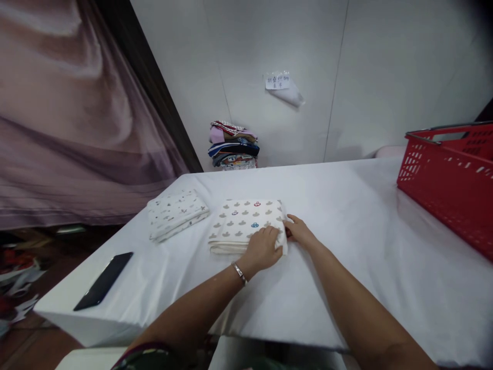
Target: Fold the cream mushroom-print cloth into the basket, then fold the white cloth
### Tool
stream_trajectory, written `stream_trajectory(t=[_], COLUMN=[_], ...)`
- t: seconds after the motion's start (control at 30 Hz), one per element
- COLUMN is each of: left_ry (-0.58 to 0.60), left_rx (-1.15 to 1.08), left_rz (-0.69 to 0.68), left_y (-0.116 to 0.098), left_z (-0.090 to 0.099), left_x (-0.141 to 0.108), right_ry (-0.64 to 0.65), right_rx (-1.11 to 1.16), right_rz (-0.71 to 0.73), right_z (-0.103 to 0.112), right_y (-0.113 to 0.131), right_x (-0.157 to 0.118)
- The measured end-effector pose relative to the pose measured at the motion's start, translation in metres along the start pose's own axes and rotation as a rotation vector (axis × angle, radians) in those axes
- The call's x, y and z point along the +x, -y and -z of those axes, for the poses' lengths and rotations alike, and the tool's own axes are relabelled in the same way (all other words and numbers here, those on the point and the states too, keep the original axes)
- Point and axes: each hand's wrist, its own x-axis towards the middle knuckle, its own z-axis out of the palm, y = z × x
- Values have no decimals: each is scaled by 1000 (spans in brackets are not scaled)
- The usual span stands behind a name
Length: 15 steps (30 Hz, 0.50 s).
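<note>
A folded white cloth with grey, red and blue motifs point(241, 218) lies in the middle of the table. My left hand point(265, 247), with a metal bracelet at the wrist, rests on its near right corner, fingers bent over the top layer. At the right edge of the cloth is my right hand point(299, 232), its fingertips curled against the folded side. Whether a layer is pinched there is hard to see. Another folded white cloth with small prints point(175, 213) sits to the left, touched by neither hand.
A dark flat object point(103, 281) lies at the front left of the white-covered table point(370, 231). A red basket point(454, 180) stands at the right. Behind the table is a stack of folded fabrics point(234, 146). A pink curtain point(77, 113) hangs at the left.
</note>
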Motion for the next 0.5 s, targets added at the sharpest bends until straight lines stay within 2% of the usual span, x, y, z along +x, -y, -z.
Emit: stream_trajectory(t=[0.1,0.3,0.5], left_ry=[-50,-144,-143], left_rx=[-11,-3,-4], left_rz=[92,-119,-77], left_y=[0,-9,-9], left_z=[-9,-33,-40], left_x=[-3,-23,-29], right_ry=[25,-23,42], right_rx=[45,-12,-140], right_rz=[7,50,175], right_z=[-1,-1,1], right_y=[1,2,-10], right_x=[-3,-9,-3])
